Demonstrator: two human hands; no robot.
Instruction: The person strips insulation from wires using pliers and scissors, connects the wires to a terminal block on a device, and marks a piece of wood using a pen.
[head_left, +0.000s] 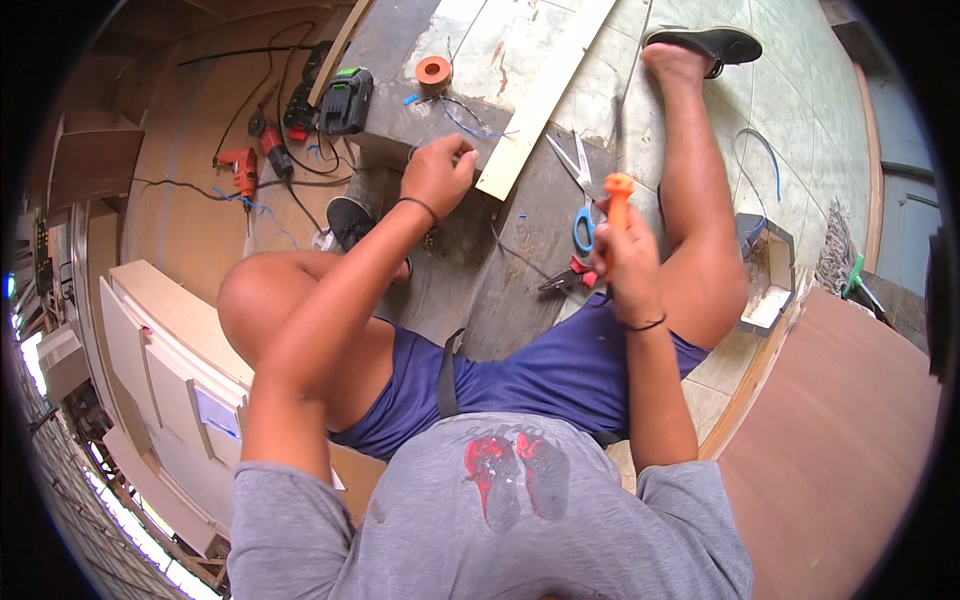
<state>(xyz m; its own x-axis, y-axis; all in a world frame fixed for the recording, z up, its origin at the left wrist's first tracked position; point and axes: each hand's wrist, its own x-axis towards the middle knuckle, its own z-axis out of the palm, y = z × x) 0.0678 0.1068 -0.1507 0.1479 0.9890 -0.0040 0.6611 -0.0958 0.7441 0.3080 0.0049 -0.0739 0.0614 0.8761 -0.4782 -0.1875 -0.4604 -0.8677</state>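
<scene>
My right hand [630, 262] is wrapped round an orange-handled tool [618, 198], which stands up out of the fist; its working end is not clear to me. Close beside that hand lie scissors [584, 228] with blue handles and white blades, partly spread, and red-handled pliers [566, 280]. My left hand [438, 175] is closed, thumb and fingers together, just left of the near end of a pale wooden strip [540, 110]. Whatever its fingers may hold is too small or hidden to name. Thin wires [480, 130] lie beyond it.
A roll of orange tape [433, 74] and a black battery pack [346, 101] sit on the grey step. Red power tools [241, 172] with trailing cords lie at left. My legs flank the work area; a grey open box [768, 275] and a brown panel [830, 430] are at right.
</scene>
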